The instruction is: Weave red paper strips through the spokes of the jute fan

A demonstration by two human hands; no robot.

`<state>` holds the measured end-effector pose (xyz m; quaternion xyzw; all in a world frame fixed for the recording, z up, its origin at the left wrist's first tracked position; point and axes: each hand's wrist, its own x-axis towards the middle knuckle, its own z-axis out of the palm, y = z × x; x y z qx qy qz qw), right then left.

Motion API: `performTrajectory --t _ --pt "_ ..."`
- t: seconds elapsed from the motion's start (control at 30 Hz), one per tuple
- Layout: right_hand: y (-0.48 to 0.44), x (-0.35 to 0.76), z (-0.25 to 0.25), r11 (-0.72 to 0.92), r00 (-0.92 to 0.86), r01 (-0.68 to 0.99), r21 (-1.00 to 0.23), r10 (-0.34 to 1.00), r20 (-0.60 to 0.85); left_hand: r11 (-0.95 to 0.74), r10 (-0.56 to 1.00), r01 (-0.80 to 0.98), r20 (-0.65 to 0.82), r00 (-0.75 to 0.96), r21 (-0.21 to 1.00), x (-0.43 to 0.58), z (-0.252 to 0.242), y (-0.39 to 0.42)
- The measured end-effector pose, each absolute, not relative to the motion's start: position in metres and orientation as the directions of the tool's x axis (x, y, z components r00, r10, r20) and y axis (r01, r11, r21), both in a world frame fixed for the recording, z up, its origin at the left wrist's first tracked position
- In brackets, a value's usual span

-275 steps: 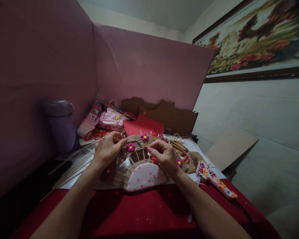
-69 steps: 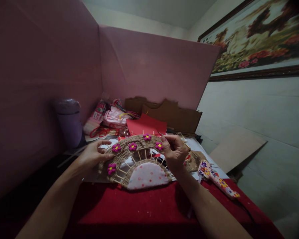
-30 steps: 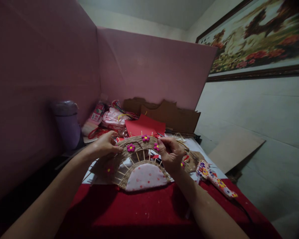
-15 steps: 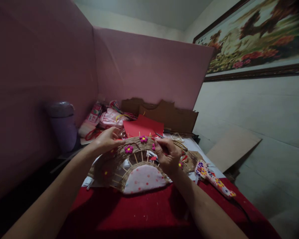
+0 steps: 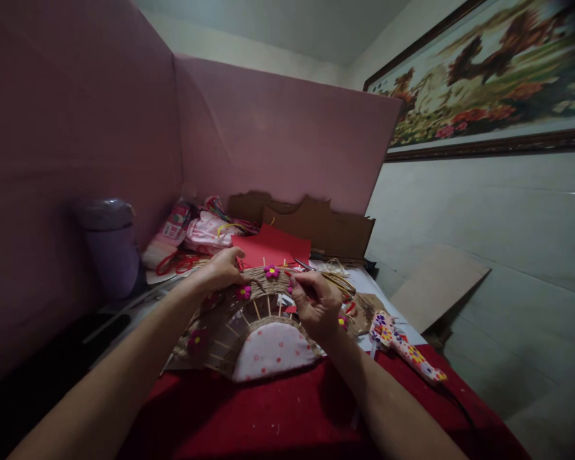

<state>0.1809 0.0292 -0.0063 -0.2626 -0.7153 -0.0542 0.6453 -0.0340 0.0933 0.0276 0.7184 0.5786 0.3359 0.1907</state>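
A fan-shaped piece [image 5: 263, 289], woven of brown twine over thin wooden sticks, stands on the table between my hands. Its lower middle is a half-round of white cloth [image 5: 273, 351] with red dots. Magenta felt flowers [image 5: 271, 271] with yellow centres decorate the twine band. My left hand [image 5: 223, 271] grips the upper left rim, where a short loose bit of twine shows beside the fingertips. At the upper right of the band, my right hand [image 5: 316, 303] is pinched close to a flower it partly covers; what lies between its fingertips is hidden.
Scissors [image 5: 333, 278] lie behind my right hand. A flower-patterned glue gun [image 5: 405, 345] rests on the red tablecloth [image 5: 287, 421] at right. Behind are red paper [image 5: 273, 243], brown cardboard [image 5: 311, 220] and bagged supplies [image 5: 211, 231]. A purple tumbler [image 5: 112, 255] stands left.
The view has shifted slightly. My left hand has moved a little right along the rim, its fingers closer in. My right hand keeps its pinch at about the same spot.
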Motion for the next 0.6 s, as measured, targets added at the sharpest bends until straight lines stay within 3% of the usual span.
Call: performTrajectory --t 0.23,0.4,0.6 --pt "0.031 0.182 -0.008 0.861 -0.049 0.438 -0.260 0.311 0.949 -0.231 0.971 0.714 0.207 0.122 0.661 -0.030 0.033 0.090" --pt "0.031 0.182 -0.007 0.860 -0.054 0.444 -0.250 0.304 0.951 -0.282 0.953 0.785 0.259 0.160 0.551 -0.019 0.040 0.087" --pt "0.031 0.182 -0.004 0.841 0.022 0.471 -0.265 0.289 0.957 -0.272 0.960 0.820 0.203 0.193 0.504 -0.007 0.046 0.085"
